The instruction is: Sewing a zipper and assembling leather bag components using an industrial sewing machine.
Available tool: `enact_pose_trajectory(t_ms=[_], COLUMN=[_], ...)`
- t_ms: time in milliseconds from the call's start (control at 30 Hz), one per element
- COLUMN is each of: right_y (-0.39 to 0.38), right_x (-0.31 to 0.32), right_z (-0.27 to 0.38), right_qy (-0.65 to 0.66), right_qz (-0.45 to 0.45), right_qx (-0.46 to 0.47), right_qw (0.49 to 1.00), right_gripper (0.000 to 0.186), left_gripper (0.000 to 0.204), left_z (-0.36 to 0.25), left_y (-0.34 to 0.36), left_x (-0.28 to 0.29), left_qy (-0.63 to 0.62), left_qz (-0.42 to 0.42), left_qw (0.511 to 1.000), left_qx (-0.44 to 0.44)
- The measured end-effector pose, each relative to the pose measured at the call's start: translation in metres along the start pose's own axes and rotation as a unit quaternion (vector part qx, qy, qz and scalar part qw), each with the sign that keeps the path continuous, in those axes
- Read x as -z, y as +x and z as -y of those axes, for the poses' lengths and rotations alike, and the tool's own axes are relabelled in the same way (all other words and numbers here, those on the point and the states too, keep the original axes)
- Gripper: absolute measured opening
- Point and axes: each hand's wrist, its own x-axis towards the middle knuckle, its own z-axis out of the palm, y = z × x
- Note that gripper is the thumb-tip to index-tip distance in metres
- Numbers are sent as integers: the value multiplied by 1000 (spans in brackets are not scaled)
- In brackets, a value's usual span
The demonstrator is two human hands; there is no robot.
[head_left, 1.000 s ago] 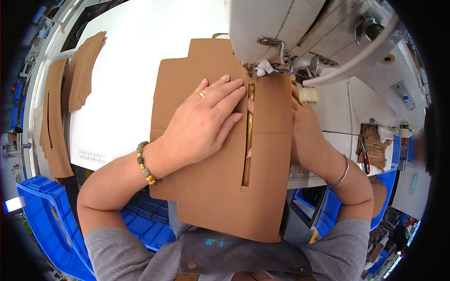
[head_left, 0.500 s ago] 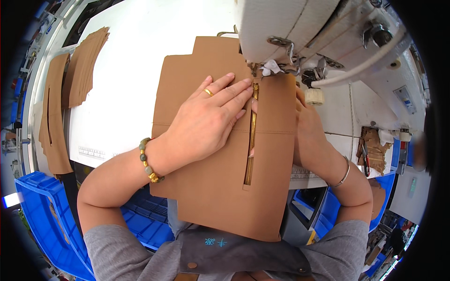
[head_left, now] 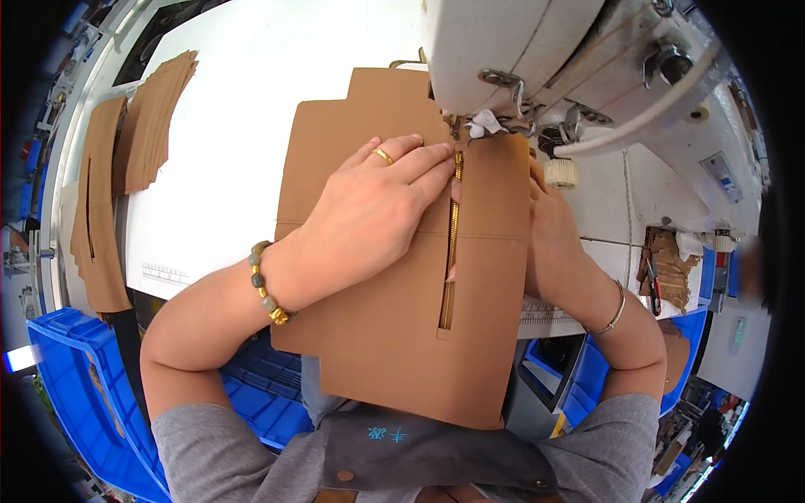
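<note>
A brown flat panel [head_left: 386, 335] with notched corners lies under the sewing machine head [head_left: 520, 50]. A brass-toothed zipper [head_left: 454, 226] shows in its long narrow slot, whose far end is close to the needle area [head_left: 455, 127]. My left hand [head_left: 377, 201] lies flat on the panel left of the slot, fingers stretched out and fingertips beside the zipper's far end. At the panel's right edge, my right hand [head_left: 553, 222] reaches underneath. Bits of skin show through the slot beside the zipper; most of that hand's fingers are hidden, so their grip cannot be made out.
Stacked brown pieces [head_left: 155, 121] and a slotted brown strip [head_left: 102, 210] lie at the left. Blue bins [head_left: 80, 369] stand below the table edge. Right of the machine are brown scraps [head_left: 673, 268] and a red-and-black tool [head_left: 653, 283]. A white hose [head_left: 654, 134] curves beside the machine.
The panel has slid slightly away from me, toward the needle area. My left hand stays flat on it, its wrist slightly shifted; my right hand has barely moved.
</note>
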Motion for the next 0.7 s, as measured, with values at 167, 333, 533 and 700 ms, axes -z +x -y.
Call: enact_pose_trajectory(t_ms=[167, 333, 533, 700], right_y=[1, -3, -2, -2], right_x=[0, 0, 1, 26], right_z=[0, 0, -1, -14], right_qy=[-2, 102, 154, 177], right_qz=[-9, -21, -5, 44], right_qx=[3, -45, -51, -69], right_qw=[1000, 994, 987, 981], right_gripper=[52, 51, 55, 35], left_gripper=[32, 28, 27, 29], left_z=[2, 2, 3, 3], left_y=[6, 7, 8, 8], left_x=[0, 0, 0, 2], left_qy=[2, -12, -8, -13], left_qz=[-4, -16, -13, -13], left_qw=[1000, 1000, 1000, 1000], left_qx=[-3, -1, -3, -4])
